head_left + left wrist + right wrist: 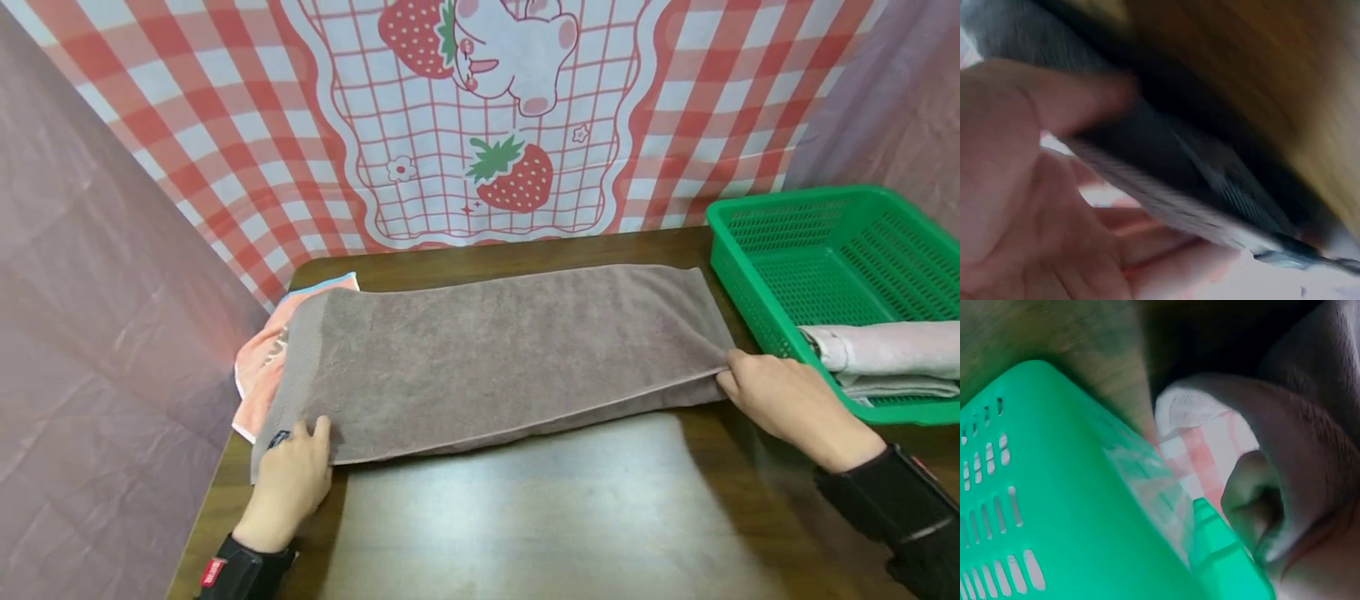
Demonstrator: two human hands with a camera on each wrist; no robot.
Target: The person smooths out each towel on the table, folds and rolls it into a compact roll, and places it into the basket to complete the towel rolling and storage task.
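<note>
A grey-brown towel lies stretched across the table in a long strip, its near side showing two layers. My left hand grips the near left corner, beside a small dark tag. In the left wrist view the thumb lies over the cloth, with the other fingers on its far side. At the opposite end, my right hand pinches the upper layer's near edge, raised a little above the layer beneath. Curled fingers hold the bent towel edge in the right wrist view.
A peach towel with a blue edge sticks out from under the left end. On the right stands a green basket with folded pale cloths inside. A red-and-white checked curtain hangs behind the wooden table.
</note>
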